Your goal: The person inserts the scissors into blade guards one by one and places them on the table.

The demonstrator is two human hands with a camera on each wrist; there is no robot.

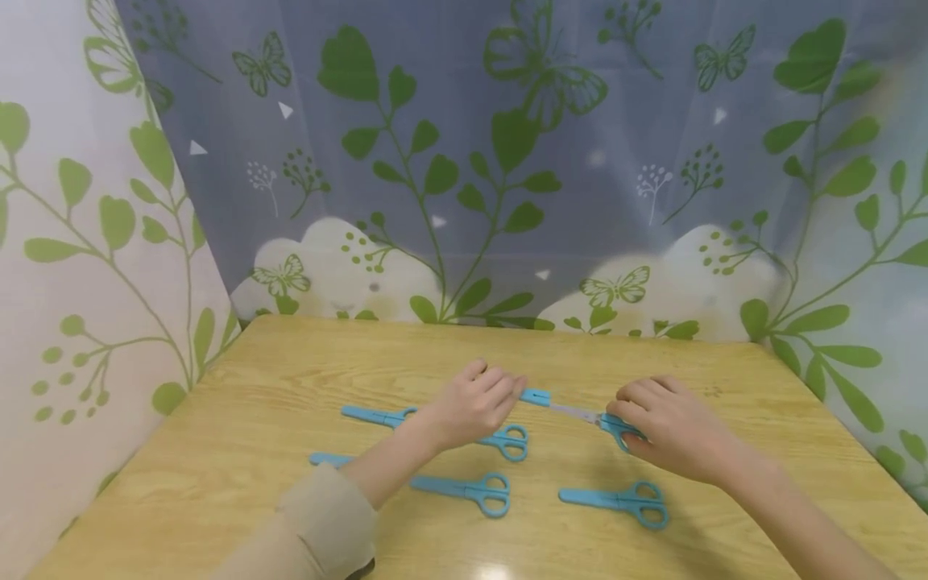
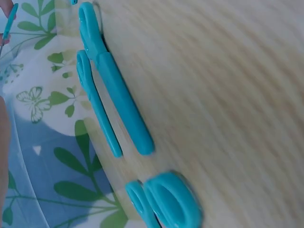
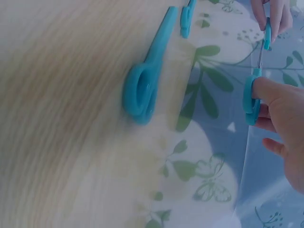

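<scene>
Above the table, my right hand (image 1: pixel 674 427) grips the light-blue handles of a pair of scissors (image 1: pixel 615 428), fingers and thumb around the loops. Its metal blade points left and is partly bare. Over the blade's tip sits a blue blade cover (image 1: pixel 536 397), whose other end my left hand (image 1: pixel 478 403) pinches. In the right wrist view, the cover (image 3: pixel 267 35) and the scissors handles (image 3: pixel 248 97) line up with a short stretch of blade between them. Only a sliver of the left hand (image 2: pixel 3 147) shows at the left wrist view's edge.
Several more blue scissors with covered blades lie on the wooden table (image 1: pixel 290 362): one pair (image 1: pixel 616 498) below the right hand, others (image 1: pixel 464 488) around the left forearm, which partly hides some. A leaf-patterned curtain (image 1: pixel 464 201) hangs behind the table's far edge.
</scene>
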